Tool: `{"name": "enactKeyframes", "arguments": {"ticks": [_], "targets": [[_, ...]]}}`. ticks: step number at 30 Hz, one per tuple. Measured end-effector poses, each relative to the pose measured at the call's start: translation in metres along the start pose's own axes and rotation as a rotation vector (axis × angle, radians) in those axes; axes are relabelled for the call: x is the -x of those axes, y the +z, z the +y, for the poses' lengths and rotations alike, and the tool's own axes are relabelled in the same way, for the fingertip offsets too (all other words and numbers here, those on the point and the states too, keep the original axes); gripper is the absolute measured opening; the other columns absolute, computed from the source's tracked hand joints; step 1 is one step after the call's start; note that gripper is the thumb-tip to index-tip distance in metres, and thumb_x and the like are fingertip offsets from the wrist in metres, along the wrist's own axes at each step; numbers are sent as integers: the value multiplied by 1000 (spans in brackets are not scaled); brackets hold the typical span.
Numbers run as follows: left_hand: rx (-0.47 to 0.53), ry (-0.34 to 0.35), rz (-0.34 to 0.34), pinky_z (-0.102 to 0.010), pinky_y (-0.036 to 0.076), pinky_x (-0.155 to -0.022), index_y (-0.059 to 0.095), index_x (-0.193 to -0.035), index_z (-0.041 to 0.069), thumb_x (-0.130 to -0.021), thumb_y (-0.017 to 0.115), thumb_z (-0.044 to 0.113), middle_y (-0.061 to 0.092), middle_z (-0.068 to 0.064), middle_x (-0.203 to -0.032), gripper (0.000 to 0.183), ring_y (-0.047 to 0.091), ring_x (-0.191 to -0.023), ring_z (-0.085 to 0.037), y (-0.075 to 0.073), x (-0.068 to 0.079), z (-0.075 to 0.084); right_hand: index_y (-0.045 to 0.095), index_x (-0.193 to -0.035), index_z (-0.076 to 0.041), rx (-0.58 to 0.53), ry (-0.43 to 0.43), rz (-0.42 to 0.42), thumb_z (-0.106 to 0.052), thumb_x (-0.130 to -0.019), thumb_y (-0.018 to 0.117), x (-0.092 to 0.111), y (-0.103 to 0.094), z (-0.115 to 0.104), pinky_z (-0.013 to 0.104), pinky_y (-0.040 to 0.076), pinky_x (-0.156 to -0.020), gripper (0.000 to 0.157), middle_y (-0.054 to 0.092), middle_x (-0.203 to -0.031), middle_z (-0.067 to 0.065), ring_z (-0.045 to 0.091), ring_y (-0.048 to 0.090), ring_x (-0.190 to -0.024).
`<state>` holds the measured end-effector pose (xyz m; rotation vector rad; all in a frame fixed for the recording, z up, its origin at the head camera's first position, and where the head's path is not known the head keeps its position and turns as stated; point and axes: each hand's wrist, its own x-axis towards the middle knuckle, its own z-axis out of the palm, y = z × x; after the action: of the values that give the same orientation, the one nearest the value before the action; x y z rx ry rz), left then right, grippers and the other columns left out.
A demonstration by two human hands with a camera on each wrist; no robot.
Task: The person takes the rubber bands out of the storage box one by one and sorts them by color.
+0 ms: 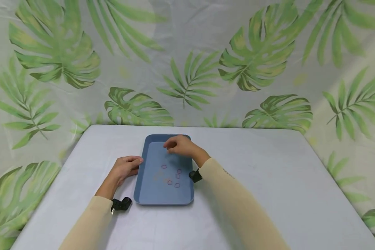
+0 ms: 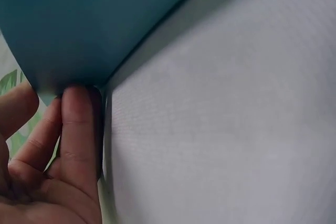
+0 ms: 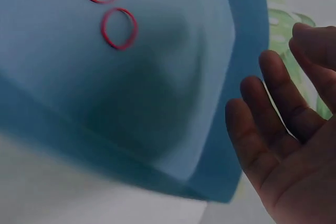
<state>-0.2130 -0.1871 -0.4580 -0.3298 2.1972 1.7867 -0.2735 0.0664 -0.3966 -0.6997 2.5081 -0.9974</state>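
A blue tray (image 1: 162, 196) lies on the table. On its bottom are several thin red rings like rubber bands, among them one ring (image 1: 164, 166) set apart at the upper left and another ring (image 3: 119, 29). My left hand (image 1: 127, 167) holds the tray's left rim, thumb at the top edge and fingers (image 2: 79, 124) against the outer wall. Over the far part of the tray hovers my right hand (image 1: 182, 146), its fingers loosely bent. Thumb and index finger are close together in the right wrist view, and nothing shows between them.
Faint tan shapes (image 1: 158, 176) lie among the red rings. A white cloth covers the table (image 1: 253, 173), and a leaf-print curtain (image 1: 200, 31) hangs behind it. Black wrist cameras sit at both cuffs, the right camera (image 1: 195, 175) close to the tray's right rim.
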Motion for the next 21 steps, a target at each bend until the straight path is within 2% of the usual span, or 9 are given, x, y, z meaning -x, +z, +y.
{"name": "enactKeyframes", "arguments": {"ticks": [4, 6, 13, 21], "targets": [[-3, -1, 21, -18, 57, -77, 58, -133, -5, -98, 64, 23, 67, -9, -118, 46, 63, -88, -1, -3, 1, -1, 69, -124, -10, 8, 5, -23, -11, -96, 63, -5, 12, 1, 35, 53, -98, 29, 69, -124, 9, 24, 62, -117], [-3, 6, 9, -18, 57, -78, 57, -134, -5, -98, 64, 25, 67, -8, -118, 48, 64, -88, -1, -3, 1, -1, 69, -124, -11, 6, 25, -31, -10, -95, 64, -6, 16, 2, 34, 54, -96, 29, 69, -123, 9, 23, 63, -116], [29, 9, 13, -18, 57, -75, 59, -131, -6, -97, 66, 22, 69, -1, -106, 46, 64, -83, -1, -1, -1, -2, 71, -121, -10, 3, 23, -54, -6, -91, 67, -8, 27, 4, 32, 55, -92, 30, 70, -119, 9, 23, 64, -112], [-18, 19, 33, -19, 57, -78, 59, -132, -4, -97, 65, 26, 64, -17, -127, 46, 64, -87, -3, 0, -1, -3, 74, -114, -10, 62, 29, -80, -2, -87, 71, -9, 37, 9, 27, 54, -87, 29, 72, -112, 8, 18, 64, -101]]}}
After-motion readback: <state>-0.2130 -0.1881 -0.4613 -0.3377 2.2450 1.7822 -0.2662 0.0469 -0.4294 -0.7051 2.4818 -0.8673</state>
